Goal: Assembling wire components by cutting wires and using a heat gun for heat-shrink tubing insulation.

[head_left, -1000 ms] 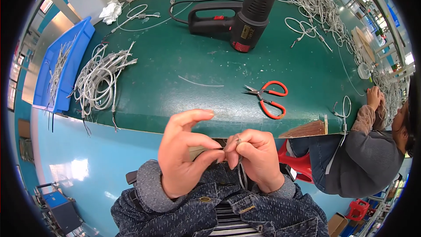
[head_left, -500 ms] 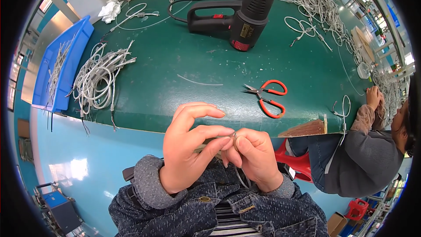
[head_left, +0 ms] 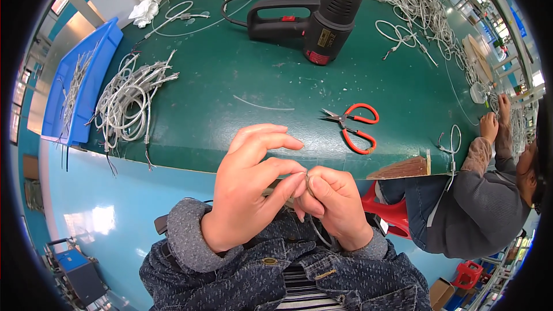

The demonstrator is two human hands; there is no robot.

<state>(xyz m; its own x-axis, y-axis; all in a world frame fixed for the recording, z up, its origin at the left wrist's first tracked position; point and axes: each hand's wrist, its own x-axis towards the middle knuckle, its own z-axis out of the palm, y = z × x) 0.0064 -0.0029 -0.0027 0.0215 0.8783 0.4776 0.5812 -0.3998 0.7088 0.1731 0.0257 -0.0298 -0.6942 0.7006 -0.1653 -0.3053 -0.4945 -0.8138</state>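
Observation:
Just in front of my body, by the table's near edge, my two hands meet fingertip to fingertip. My left hand (head_left: 245, 196) pinches a tiny wire end between thumb and index finger, its other fingers stretched out above. The thumb and curled fingers of my right hand (head_left: 337, 204) close on the end of a thin grey cable (head_left: 316, 232), which hangs down below that hand. Fingertips hide most of the wire end. Red-handled scissors (head_left: 344, 121) lie partly open on the green table (head_left: 230, 80) beyond my hands, with a thin clear strand (head_left: 262, 105) to their left.
A black heat gun (head_left: 329, 26) stands at the back. Left are a bundle of grey cables (head_left: 129, 101) and a blue tray (head_left: 95, 92) of wires. A cable pile (head_left: 415, 6) covers the back right. A co-worker (head_left: 478, 213) sits at right near a red stool (head_left: 389, 210).
My left hand's outstretched fingers have lifted slightly, while both pinches stay together. At right, one of the co-worker's hands has moved up, away from the other.

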